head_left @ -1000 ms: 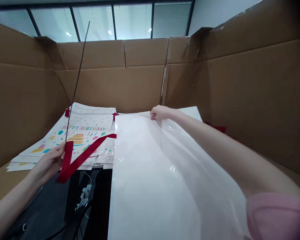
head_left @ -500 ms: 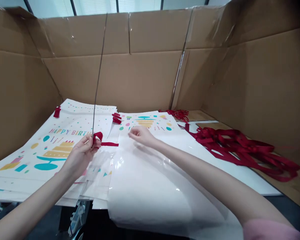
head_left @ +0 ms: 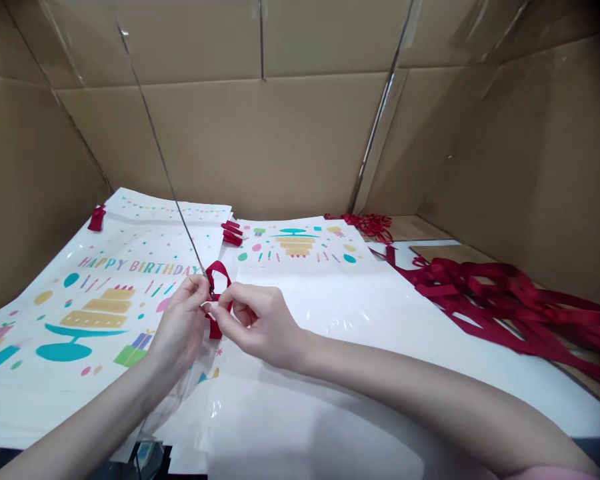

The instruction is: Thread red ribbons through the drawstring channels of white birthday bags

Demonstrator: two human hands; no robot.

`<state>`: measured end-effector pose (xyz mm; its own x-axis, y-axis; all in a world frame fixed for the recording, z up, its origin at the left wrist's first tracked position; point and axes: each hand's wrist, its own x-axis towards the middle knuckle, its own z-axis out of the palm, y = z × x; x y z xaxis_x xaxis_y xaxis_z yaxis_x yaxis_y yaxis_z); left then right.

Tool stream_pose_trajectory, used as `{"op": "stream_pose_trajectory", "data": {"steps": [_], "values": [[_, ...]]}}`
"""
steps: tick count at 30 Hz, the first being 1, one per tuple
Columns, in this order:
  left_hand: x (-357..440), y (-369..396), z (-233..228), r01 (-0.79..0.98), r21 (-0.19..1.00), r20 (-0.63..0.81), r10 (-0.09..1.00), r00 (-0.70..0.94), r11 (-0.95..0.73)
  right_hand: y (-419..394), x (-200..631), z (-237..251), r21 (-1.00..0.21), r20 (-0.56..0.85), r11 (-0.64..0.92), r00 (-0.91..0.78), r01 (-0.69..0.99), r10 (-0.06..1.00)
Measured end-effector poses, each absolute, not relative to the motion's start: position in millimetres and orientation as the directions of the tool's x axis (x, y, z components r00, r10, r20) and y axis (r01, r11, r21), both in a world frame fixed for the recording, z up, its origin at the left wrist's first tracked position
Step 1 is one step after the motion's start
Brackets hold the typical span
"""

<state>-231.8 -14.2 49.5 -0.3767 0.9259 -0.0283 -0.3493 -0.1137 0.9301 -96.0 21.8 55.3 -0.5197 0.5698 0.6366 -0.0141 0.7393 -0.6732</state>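
Red ribbon (head_left: 219,275), soft, light and likely slippery, loops between both hands above the printed birthday bags (head_left: 105,293). The left hand (head_left: 183,323) pinches it against a thin, stiff metal rod (head_left: 165,170); the right hand (head_left: 257,323) grips the loop's lower end, best held near the rod. Fingers hide the ribbon's ends; the rod's top is cut off.

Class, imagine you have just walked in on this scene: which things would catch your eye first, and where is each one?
At the centre, the left hand and right hand meet on a short red ribbon looped beside a thin metal rod that slants up to the left. On the left lies a stack of white sheets printed HAPPY BIRTHDAY with a cake. On the right sprawls a heap of red ribbons, all inside tall cardboard walls.
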Motion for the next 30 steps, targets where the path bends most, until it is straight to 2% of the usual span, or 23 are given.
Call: {"op": "stream_pose_trajectory", "data": {"steps": [2,7,11,13,17,21,23,26,28,30], "values": [[-231.2,-14.6,48.1,-0.326,0.94,-0.037,0.918,-0.394,-0.102,19.2,-96.1,55.6,-0.678,0.591,0.734,-0.57,0.032,0.571],[-223.6,-19.4,48.1,-0.331,0.935,-0.01,0.922,-0.387,-0.129,27.9,-101.4,48.9,-0.726,0.397,0.647,-0.626,0.234,0.671],[-217.3,-25.9,44.6,-0.408,0.911,-0.076,0.947,-0.313,-0.062,33.1,-106.0,42.7,-0.819,0.333,0.551,-0.649,0.161,0.684],[-216.9,-28.1,42.0,-0.426,0.901,-0.063,0.949,-0.309,-0.078,32.2,-106.7,42.6,-0.875,0.307,0.475,-0.655,0.09,0.69],[-229.8,-22.1,40.2,-0.408,0.904,0.009,0.958,-0.286,-0.13,32.1,-100.9,51.0,-0.941,0.25,0.338,-0.725,-0.026,0.641],[-257.7,-0.3,47.0,-0.278,0.939,0.128,0.956,-0.265,-0.203,43.2,-87.6,64.0,-0.955,0.1,0.292,-0.869,0.053,0.486],[-268.9,10.3,53.7,-0.192,0.967,0.152,0.982,-0.108,-0.17,50.5,-81.3,68.8,-0.947,0.04,0.309,-0.917,0.092,0.396],[-278.0,19.7,64.2,0.004,0.999,0.05,0.971,0.232,-0.052,59.0,-75.4,72.4,-0.935,0.013,0.342,-0.958,0.09,0.288],[-282.2,22.7,69.5,0.104,0.994,-0.025,0.93,0.366,-0.015,62.5,-73.4,72.9,-0.935,0.008,0.345,-0.971,0.077,0.237],[-287.1,24.7,73.3,0.136,0.99,-0.042,0.891,0.452,-0.023,64.9,-72.4,72.6,-0.937,-0.004,0.34,-0.979,0.075,0.205]]}}
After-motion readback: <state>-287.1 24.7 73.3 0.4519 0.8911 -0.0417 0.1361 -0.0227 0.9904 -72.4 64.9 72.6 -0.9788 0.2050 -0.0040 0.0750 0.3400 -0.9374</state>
